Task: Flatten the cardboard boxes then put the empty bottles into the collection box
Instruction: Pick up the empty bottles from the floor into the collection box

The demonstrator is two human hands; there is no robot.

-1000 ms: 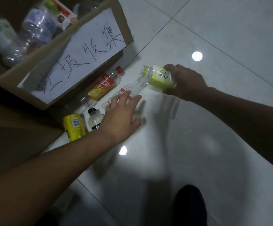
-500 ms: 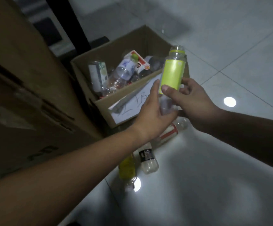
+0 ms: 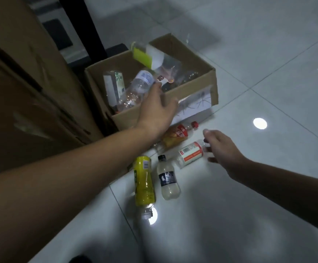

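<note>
The cardboard collection box [image 3: 198, 85] stands open on the floor with several empty bottles inside. A yellow-green labelled bottle [image 3: 146, 56] is in mid-air above the box, free of both hands. My left hand [image 3: 157, 109] hovers open over the box's front edge, holding nothing. My right hand [image 3: 221, 149] is open low over the floor, its fingers touching or almost touching the neck end of a clear bottle with an orange-white label [image 3: 190, 154]. On the floor lie a red-capped orange bottle [image 3: 177, 135], a black-labelled bottle [image 3: 167, 179] and a yellow bottle [image 3: 144, 182].
Flattened brown cardboard [image 3: 27, 95] leans tall at the left beside the box. A dark table leg [image 3: 84, 25] stands behind the box. Grey floor tiles [image 3: 268, 73] spread to the right and toward me, with ceiling-light reflections.
Both hands held the yellow-green bottle upright in front of the box; now it is released and falling into the box. My right hand dropped toward the floor bottles.
</note>
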